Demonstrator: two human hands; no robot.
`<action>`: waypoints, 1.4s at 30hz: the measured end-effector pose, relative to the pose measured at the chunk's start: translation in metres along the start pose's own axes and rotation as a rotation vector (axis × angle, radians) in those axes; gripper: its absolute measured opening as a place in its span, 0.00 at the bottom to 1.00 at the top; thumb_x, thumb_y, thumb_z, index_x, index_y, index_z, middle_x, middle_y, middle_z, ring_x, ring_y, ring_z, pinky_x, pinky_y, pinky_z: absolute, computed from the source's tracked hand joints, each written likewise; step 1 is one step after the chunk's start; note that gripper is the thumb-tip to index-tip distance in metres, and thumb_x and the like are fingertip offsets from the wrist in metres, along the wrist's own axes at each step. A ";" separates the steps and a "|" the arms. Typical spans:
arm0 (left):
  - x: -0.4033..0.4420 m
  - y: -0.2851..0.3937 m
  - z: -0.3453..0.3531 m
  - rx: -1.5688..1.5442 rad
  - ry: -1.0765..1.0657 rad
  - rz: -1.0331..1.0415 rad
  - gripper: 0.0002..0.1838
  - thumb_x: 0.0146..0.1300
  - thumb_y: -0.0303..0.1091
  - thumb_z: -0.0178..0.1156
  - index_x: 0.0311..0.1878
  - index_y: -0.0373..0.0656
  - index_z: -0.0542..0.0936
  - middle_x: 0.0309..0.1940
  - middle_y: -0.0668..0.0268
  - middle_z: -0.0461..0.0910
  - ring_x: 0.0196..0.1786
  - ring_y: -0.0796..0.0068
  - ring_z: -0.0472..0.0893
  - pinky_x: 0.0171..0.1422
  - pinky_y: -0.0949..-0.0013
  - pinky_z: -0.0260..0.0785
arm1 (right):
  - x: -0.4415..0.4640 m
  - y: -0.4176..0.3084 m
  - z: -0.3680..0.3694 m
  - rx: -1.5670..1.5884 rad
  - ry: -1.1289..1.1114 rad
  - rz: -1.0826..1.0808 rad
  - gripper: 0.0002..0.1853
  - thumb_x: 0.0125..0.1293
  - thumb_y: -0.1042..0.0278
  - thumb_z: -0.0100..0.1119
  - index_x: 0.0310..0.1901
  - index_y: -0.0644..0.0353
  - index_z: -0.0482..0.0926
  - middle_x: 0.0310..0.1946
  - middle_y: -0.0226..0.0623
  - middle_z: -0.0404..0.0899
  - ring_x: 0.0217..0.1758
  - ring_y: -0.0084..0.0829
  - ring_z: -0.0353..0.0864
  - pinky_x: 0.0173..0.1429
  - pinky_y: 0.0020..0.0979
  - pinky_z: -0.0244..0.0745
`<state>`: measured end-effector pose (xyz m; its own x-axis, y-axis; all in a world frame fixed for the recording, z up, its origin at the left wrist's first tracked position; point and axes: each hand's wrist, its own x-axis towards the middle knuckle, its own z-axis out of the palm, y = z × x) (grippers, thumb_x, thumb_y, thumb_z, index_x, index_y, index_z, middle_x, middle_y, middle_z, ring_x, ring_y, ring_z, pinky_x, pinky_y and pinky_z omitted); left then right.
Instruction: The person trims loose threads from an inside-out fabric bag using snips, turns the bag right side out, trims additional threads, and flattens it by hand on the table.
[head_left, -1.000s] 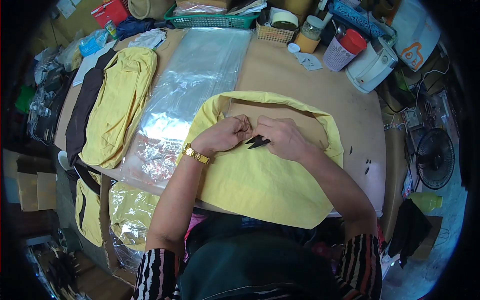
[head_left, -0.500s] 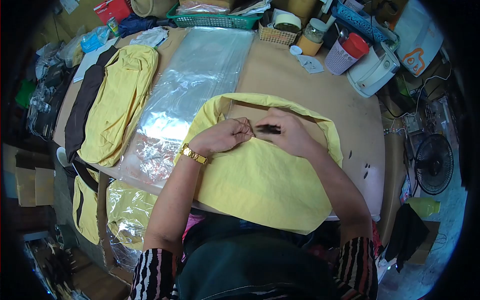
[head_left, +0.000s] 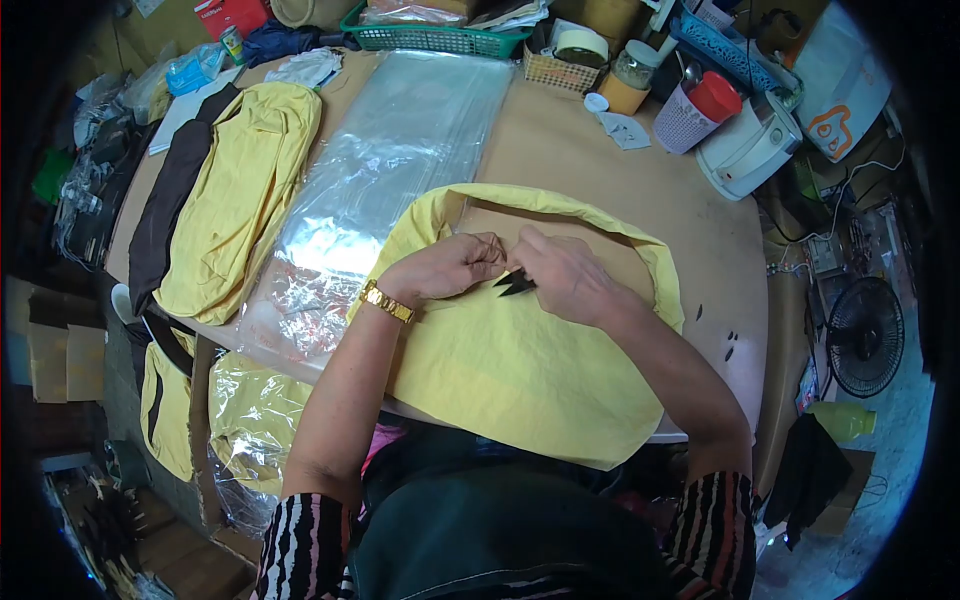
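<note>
A yellow cloth piece (head_left: pixel 530 380) lies in front of me, its far band curving round in a loop with brown tabletop showing inside. My left hand (head_left: pixel 445 270), with a gold watch at the wrist, is closed in a pinch at the cloth's near inner edge. Close beside it, my right hand (head_left: pixel 572 275) is wrapped round small black thread snips (head_left: pixel 514 284). Their dark pointed blades stick out below the fingers, over the yellow cloth. The handles are hidden in the palm. Whether a thread runs between the fingertips is too fine to see.
Clear plastic bags (head_left: pixel 390 150) lie left of the cloth. Beyond them is a folded yellow and dark brown fabric stack (head_left: pixel 245 200). A green basket (head_left: pixel 430 40), a purple cup (head_left: pixel 685 125) and a white kettle (head_left: pixel 745 150) stand along the back. A black fan (head_left: pixel 866 335) is at right.
My right hand has turned, and the snips' blades now point down and left over the cloth edge instead of blurring inside the loop. My left hand keeps its pinch.
</note>
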<state>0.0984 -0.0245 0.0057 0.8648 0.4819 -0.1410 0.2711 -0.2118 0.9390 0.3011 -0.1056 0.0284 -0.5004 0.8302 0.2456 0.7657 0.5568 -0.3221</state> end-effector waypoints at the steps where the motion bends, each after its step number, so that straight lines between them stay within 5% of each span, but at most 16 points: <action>1: -0.001 0.006 -0.003 0.005 -0.031 -0.052 0.12 0.71 0.35 0.56 0.41 0.32 0.77 0.36 0.63 0.77 0.39 0.72 0.74 0.49 0.69 0.68 | -0.001 0.001 0.001 -0.001 0.000 -0.001 0.07 0.57 0.77 0.60 0.36 0.61 0.73 0.34 0.39 0.71 0.33 0.40 0.77 0.38 0.37 0.71; 4: -0.005 0.013 -0.003 0.008 -0.044 -0.006 0.13 0.71 0.35 0.55 0.41 0.31 0.77 0.40 0.63 0.76 0.41 0.71 0.74 0.51 0.68 0.67 | -0.005 0.007 -0.003 0.354 0.124 0.177 0.08 0.60 0.79 0.62 0.39 0.63 0.73 0.37 0.36 0.72 0.35 0.38 0.77 0.43 0.36 0.72; 6: -0.004 0.010 -0.002 0.009 -0.042 0.006 0.12 0.71 0.34 0.55 0.42 0.31 0.77 0.40 0.63 0.76 0.42 0.71 0.74 0.52 0.68 0.67 | -0.001 0.019 -0.014 0.457 -0.053 0.473 0.10 0.64 0.76 0.63 0.44 0.65 0.74 0.37 0.32 0.72 0.41 0.29 0.76 0.52 0.31 0.72; 14: -0.004 0.006 0.008 -0.055 -0.005 0.087 0.10 0.64 0.32 0.65 0.43 0.35 0.84 0.40 0.61 0.79 0.44 0.71 0.78 0.51 0.68 0.69 | -0.012 0.009 -0.018 0.696 0.015 0.412 0.25 0.67 0.69 0.65 0.61 0.61 0.66 0.47 0.30 0.69 0.52 0.24 0.72 0.63 0.27 0.67; 16: -0.001 0.003 0.017 -0.043 0.173 0.062 0.09 0.59 0.33 0.70 0.39 0.39 0.87 0.35 0.64 0.80 0.38 0.72 0.80 0.47 0.69 0.71 | -0.015 0.002 -0.021 0.668 0.025 0.436 0.26 0.68 0.68 0.64 0.62 0.60 0.64 0.49 0.31 0.69 0.53 0.25 0.72 0.62 0.28 0.68; 19: 0.001 -0.001 0.033 -0.023 0.350 0.095 0.07 0.57 0.33 0.71 0.36 0.41 0.88 0.30 0.66 0.81 0.35 0.72 0.80 0.43 0.70 0.71 | -0.022 -0.006 -0.017 0.758 0.069 0.611 0.25 0.68 0.67 0.64 0.61 0.60 0.65 0.48 0.32 0.69 0.53 0.25 0.71 0.61 0.28 0.69; 22: 0.005 -0.011 0.039 -0.059 0.478 0.249 0.07 0.58 0.33 0.71 0.35 0.39 0.87 0.31 0.65 0.79 0.34 0.73 0.79 0.41 0.71 0.70 | -0.034 0.002 0.000 0.708 0.047 0.599 0.25 0.69 0.57 0.63 0.61 0.58 0.65 0.51 0.41 0.76 0.52 0.36 0.80 0.56 0.34 0.76; 25: 0.006 -0.015 0.035 0.024 0.505 0.265 0.09 0.59 0.33 0.70 0.33 0.36 0.83 0.30 0.64 0.76 0.32 0.73 0.76 0.39 0.71 0.69 | -0.038 0.008 0.003 0.634 0.172 0.463 0.21 0.67 0.61 0.65 0.57 0.58 0.70 0.46 0.38 0.76 0.49 0.33 0.81 0.51 0.33 0.77; 30: 0.009 -0.012 0.032 -0.065 0.490 0.165 0.12 0.61 0.33 0.69 0.32 0.35 0.79 0.29 0.64 0.73 0.30 0.74 0.72 0.37 0.69 0.67 | -0.028 0.001 -0.020 0.521 0.012 0.524 0.15 0.57 0.74 0.71 0.44 0.63 0.78 0.40 0.35 0.71 0.45 0.29 0.76 0.48 0.31 0.74; 34: 0.010 -0.011 0.032 -0.015 0.489 0.163 0.13 0.62 0.35 0.69 0.32 0.35 0.79 0.28 0.63 0.73 0.30 0.73 0.72 0.36 0.68 0.65 | -0.021 0.009 -0.024 0.394 0.020 0.410 0.17 0.56 0.70 0.72 0.45 0.61 0.76 0.38 0.34 0.75 0.43 0.32 0.80 0.44 0.35 0.76; 38: 0.010 -0.010 0.031 -0.022 0.476 0.163 0.14 0.62 0.37 0.68 0.32 0.35 0.79 0.28 0.63 0.73 0.29 0.72 0.72 0.35 0.67 0.65 | -0.012 0.016 -0.022 0.635 -0.032 0.461 0.17 0.52 0.72 0.73 0.38 0.63 0.74 0.36 0.37 0.77 0.41 0.32 0.79 0.43 0.34 0.76; 40: 0.007 -0.002 0.028 0.003 0.404 0.051 0.12 0.66 0.35 0.66 0.33 0.37 0.77 0.32 0.69 0.71 0.35 0.80 0.69 0.41 0.73 0.64 | -0.010 0.018 -0.023 0.706 -0.029 0.462 0.17 0.51 0.72 0.74 0.36 0.63 0.72 0.35 0.38 0.78 0.40 0.32 0.79 0.43 0.34 0.75; 42: 0.008 -0.005 0.028 0.005 0.404 0.060 0.12 0.66 0.35 0.66 0.33 0.37 0.77 0.32 0.70 0.71 0.35 0.80 0.69 0.41 0.73 0.64 | -0.008 0.017 -0.026 0.559 -0.037 0.397 0.20 0.48 0.79 0.75 0.33 0.61 0.69 0.30 0.29 0.71 0.32 0.21 0.72 0.36 0.27 0.70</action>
<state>0.1158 -0.0440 -0.0088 0.6436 0.7637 0.0493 0.2280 -0.2529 0.9403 0.3282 -0.1031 0.0446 -0.2460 0.9691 -0.0169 0.5756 0.1320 -0.8070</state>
